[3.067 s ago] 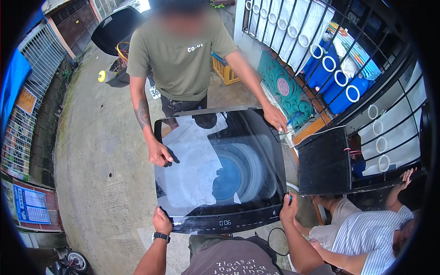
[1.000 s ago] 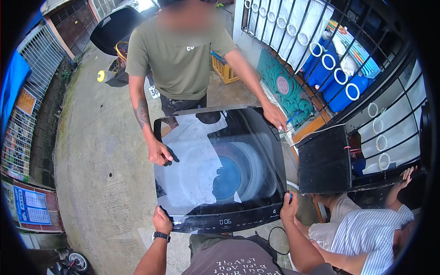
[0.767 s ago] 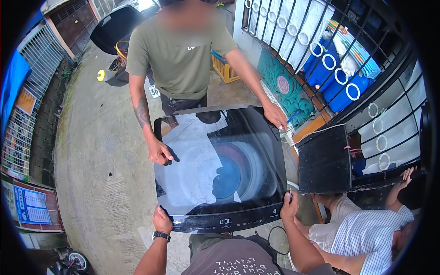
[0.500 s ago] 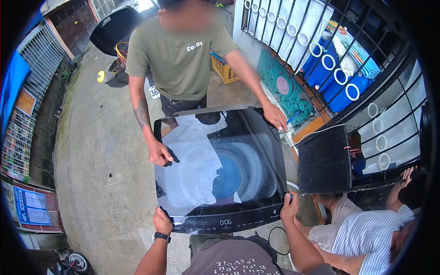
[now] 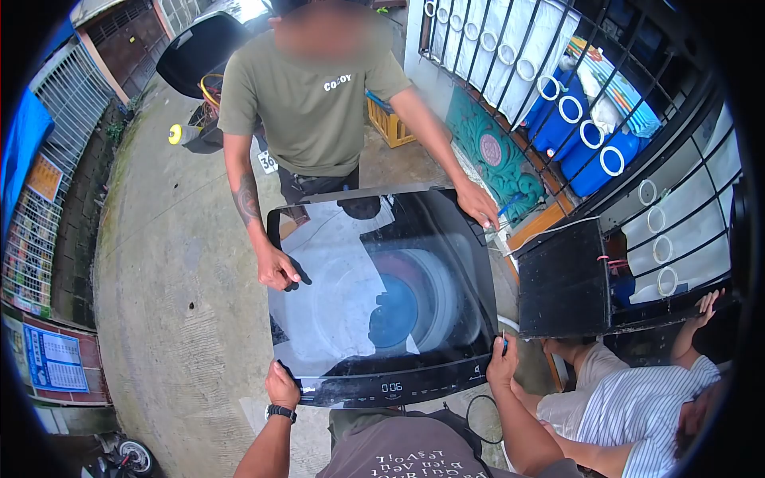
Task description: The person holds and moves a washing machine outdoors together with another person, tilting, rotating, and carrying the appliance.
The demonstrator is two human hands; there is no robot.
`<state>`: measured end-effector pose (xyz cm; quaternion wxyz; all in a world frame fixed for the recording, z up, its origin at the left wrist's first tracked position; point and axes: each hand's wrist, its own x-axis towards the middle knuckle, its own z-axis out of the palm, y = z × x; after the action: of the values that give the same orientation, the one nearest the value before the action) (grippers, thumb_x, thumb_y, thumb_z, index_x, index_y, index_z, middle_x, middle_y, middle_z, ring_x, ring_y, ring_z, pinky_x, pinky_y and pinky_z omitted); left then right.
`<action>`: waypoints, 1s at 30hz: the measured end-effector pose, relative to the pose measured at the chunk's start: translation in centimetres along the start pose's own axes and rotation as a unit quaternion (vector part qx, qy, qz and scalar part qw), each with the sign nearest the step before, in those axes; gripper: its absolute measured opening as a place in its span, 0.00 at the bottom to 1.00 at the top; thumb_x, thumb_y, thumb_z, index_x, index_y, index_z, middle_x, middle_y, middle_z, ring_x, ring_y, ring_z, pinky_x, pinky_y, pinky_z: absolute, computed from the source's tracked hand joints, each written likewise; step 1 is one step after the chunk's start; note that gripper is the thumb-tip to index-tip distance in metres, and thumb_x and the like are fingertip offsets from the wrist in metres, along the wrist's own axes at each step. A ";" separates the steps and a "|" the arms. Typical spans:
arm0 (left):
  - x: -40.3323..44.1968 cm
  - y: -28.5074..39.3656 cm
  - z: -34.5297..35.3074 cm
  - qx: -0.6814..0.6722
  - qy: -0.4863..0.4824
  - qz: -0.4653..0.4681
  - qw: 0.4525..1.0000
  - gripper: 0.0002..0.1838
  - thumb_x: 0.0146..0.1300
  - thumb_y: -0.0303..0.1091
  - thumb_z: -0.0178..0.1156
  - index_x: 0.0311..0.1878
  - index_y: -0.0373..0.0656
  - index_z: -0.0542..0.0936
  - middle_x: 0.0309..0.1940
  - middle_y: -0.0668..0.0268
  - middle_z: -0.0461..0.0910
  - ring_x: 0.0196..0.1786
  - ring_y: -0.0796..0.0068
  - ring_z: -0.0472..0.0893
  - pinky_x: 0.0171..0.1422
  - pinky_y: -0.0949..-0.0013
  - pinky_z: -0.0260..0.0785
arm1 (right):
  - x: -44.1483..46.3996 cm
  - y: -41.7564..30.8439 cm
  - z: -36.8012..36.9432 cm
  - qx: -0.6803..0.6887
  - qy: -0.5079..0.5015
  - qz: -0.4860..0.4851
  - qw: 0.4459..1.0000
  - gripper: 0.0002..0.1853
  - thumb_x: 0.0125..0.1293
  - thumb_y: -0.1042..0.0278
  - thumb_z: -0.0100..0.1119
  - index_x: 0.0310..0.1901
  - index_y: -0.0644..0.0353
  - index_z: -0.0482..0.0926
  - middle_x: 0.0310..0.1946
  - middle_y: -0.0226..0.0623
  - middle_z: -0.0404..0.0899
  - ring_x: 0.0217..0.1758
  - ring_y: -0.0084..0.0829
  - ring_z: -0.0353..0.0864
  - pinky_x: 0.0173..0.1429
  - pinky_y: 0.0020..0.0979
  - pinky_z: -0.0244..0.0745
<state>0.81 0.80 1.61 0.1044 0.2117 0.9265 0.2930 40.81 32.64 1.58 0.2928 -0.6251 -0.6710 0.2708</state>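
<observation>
Between me and a co-worker stands a top-load washing machine [image 5: 335, 370], its dark glass lid [image 5: 446, 303] closed. The tub [image 5: 434, 291] shows through the glass, with blue at its middle. On the front panel the lit display [image 5: 391, 388] reads 0:06. My left hand [image 5: 282, 387], with a watch [image 5: 280, 412] at the wrist, is closed on the machine's front left corner. At the front right corner, my right hand [image 5: 501, 363] is closed against the edge. A small thin object with a blue part [image 5: 504, 345] pokes out from its fingers; its kind is unclear.
Opposite me, a co-worker [image 5: 311, 111] rests one hand [image 5: 277, 269] on the lid's left edge and holds the other near the far right corner. Another person [image 5: 629, 414] is low at the right, beside a black panel [image 5: 564, 279]. Window bars [image 5: 550, 95] and blue containers [image 5: 602, 159] stand behind.
A faint reddish patch now shows at the tub's far side through the glass. Both my hands and the co-worker's hands stay nearly where they were.
</observation>
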 end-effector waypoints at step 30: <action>0.0 0.5 -0.1 0.007 0.010 0.013 1.000 0.25 0.81 0.42 0.33 0.50 0.34 0.79 0.43 0.39 0.82 0.47 0.31 0.78 0.51 0.41 0.70 | -0.1 -0.2 -0.1 0.002 -0.002 0.016 1.000 0.27 0.77 0.43 0.53 0.58 0.61 0.77 0.54 0.53 0.81 0.57 0.55 0.80 0.62 0.47 0.72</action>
<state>0.92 1.09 2.00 0.0899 0.2216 0.9268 0.2896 40.77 32.56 1.78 0.2880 -0.6345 -0.6612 0.2780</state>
